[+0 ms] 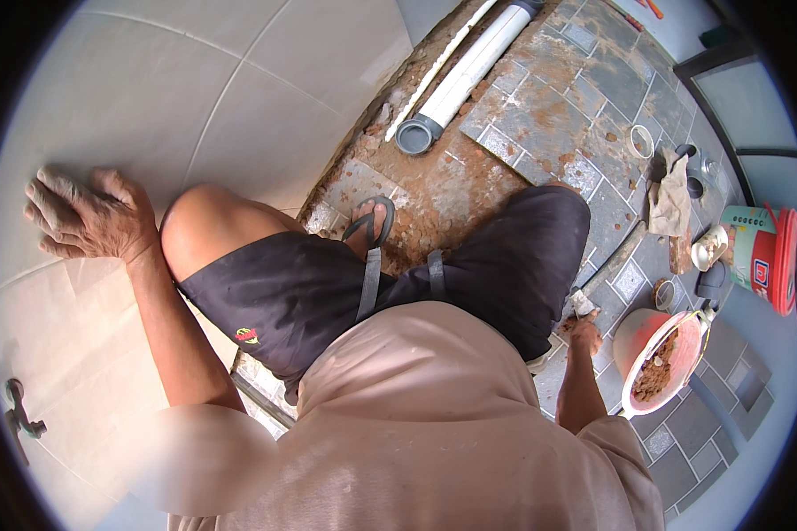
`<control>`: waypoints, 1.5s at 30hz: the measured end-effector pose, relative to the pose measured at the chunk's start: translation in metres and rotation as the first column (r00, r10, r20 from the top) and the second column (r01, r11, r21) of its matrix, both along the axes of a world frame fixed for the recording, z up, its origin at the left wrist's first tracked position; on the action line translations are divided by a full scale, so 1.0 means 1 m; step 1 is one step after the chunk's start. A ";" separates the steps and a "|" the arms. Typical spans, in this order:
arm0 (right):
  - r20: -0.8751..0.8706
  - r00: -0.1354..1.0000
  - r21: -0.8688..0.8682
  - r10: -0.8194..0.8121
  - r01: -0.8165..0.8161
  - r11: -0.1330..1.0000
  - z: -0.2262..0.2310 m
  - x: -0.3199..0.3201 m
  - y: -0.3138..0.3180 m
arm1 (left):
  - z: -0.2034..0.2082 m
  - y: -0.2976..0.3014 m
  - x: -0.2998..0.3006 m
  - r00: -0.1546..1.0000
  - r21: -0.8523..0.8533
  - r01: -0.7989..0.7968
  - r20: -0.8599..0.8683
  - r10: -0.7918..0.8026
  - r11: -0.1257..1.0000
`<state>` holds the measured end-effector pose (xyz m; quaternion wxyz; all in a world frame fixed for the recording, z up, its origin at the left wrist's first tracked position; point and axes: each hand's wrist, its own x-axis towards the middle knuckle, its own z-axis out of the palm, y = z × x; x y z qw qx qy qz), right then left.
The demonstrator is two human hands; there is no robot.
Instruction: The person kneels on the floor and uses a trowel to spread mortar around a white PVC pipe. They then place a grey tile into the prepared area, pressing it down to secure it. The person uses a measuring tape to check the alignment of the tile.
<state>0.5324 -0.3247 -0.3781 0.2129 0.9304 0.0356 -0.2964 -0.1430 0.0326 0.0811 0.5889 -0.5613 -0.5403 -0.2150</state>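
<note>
My left hand (88,217), dusty grey over the fingers, rests spread against the large pale wall tiles (159,97), beside my bent left knee. Low on the right, next to my right thigh, my right hand (584,336) is closed at the metal head of a wooden-handled hammer (618,257). Its handle slants away along the grey floor tiles; the exact grip is partly hidden. Just right of that hand stands a pinkish bucket (638,341) with brown soil or rubble inside.
Between my feet and the wall lies a dug-out strip of brown soil (452,199). A white pipe with a grey end (469,75) runs along it. To the right are a crumpled cloth (669,199), a red-and-green tub (762,257) and pipe fittings (710,248). A tap (27,420) juts from the left wall.
</note>
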 end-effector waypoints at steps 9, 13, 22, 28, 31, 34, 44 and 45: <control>0.037 0.999 0.059 -0.019 0.017 0.998 -0.011 0.013 -0.017 | -0.005 0.007 -0.010 0.996 0.058 -0.046 -0.076 0.051 0.997; 0.109 0.985 0.116 -0.134 0.122 0.986 -0.003 0.009 -0.010 | -0.006 0.007 -0.015 0.996 0.050 -0.040 -0.078 0.044 0.998; 0.140 0.953 0.164 -0.270 0.247 0.955 0.003 0.007 -0.003 | -0.004 0.007 -0.021 0.997 0.045 0.008 -0.076 -0.005 0.999; 0.065 0.955 0.151 -0.290 0.278 0.949 0.008 -0.002 0.001 | -0.001 0.007 -0.028 0.993 0.030 0.066 -0.099 -0.063 0.997; 0.105 0.938 0.190 -0.330 0.307 0.933 0.003 0.005 -0.005 | -0.003 0.008 -0.027 0.994 0.032 0.068 -0.092 -0.065 0.997; 0.158 0.916 0.239 -0.368 0.326 0.915 -0.009 0.029 -0.024 | -0.019 0.013 -0.027 0.997 0.025 0.059 -0.054 -0.058 0.998; -0.004 0.996 0.242 -0.090 0.089 0.966 0.008 0.020 0.007 | -0.013 0.003 -0.017 0.999 0.030 0.041 0.030 -0.042 0.999; 0.004 0.999 0.266 -0.036 0.033 0.963 0.011 0.018 0.013 | -0.012 -0.002 -0.023 0.999 0.030 0.031 0.027 -0.032 0.999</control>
